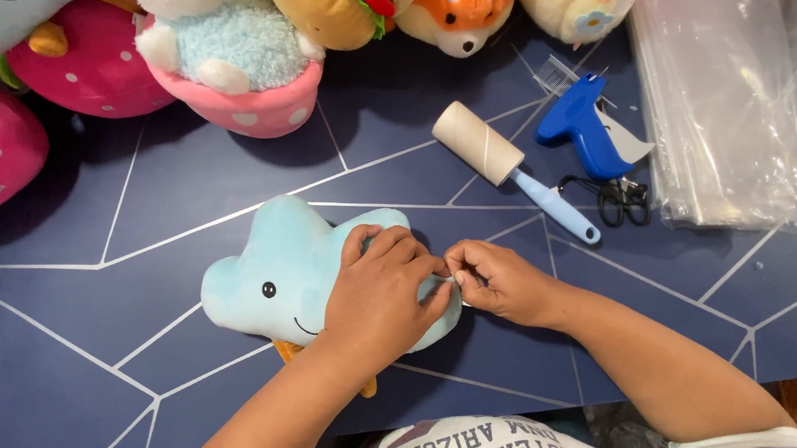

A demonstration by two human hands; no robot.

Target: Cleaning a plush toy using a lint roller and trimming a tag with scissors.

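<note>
A light blue plush toy (273,269) with a small black eye and a smile lies on the dark blue mat (89,309). My left hand (380,288) rests on its right half, fingers curled over its edge. My right hand (495,281) meets it at that same edge, fingertips pinched on a small bit of the plush or its tag. What sits between the fingers is too small to tell. Orange feet (287,351) poke out below the toy.
A lint roller (499,162) with a blue handle, a blue tagging gun (587,126) and small black scissors (622,200) lie to the right. A stack of clear plastic bags (734,99) sits at far right. Several plush toys (240,60) line the back edge.
</note>
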